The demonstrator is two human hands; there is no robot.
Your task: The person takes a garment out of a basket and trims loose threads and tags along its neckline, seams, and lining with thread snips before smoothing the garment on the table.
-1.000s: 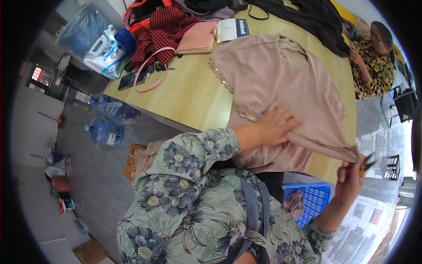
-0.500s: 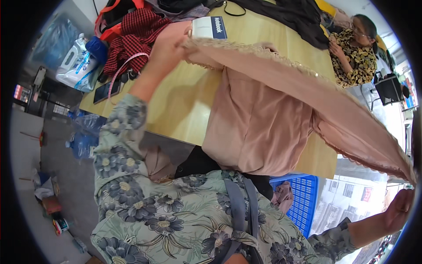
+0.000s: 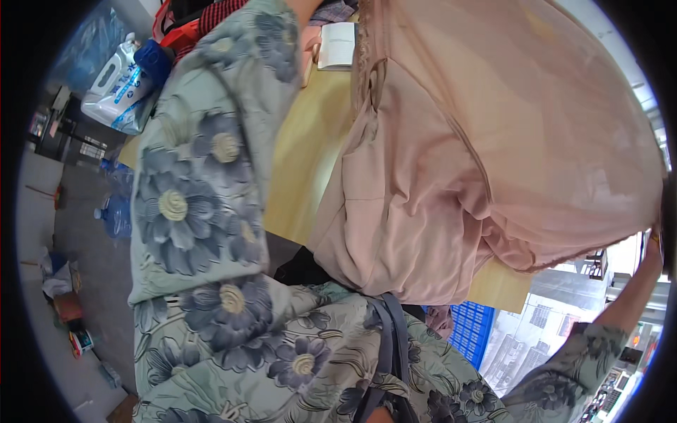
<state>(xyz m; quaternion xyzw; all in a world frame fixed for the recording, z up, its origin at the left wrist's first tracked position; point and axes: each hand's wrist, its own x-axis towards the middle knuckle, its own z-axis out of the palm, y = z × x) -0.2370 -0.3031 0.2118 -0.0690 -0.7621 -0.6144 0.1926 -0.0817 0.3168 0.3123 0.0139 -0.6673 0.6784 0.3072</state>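
In the head view, your left arm, in its floral sleeve (image 3: 190, 211), reaches steeply from the lower left to the top edge of the frame, where a bit of bare left forearm (image 3: 305, 7) shows; your left hand lies beyond that edge, so I can't say how its fingers stand or what they hold. Your right arm slants from the bottom right up to the right rim, the right forearm (image 3: 627, 292) bare, and your right hand (image 3: 654, 247) sits in the dark border right by the cloth's edge; how far its fingers are spread, and whether they grip anything, can't be made out. The pink garment (image 3: 409, 218) fills the centre and upper right, its sheer part billowing toward the right rim, its lower folds gathered over the near edge of the table (image 3: 300, 169), above a blue basket (image 3: 472, 331) at lower right.
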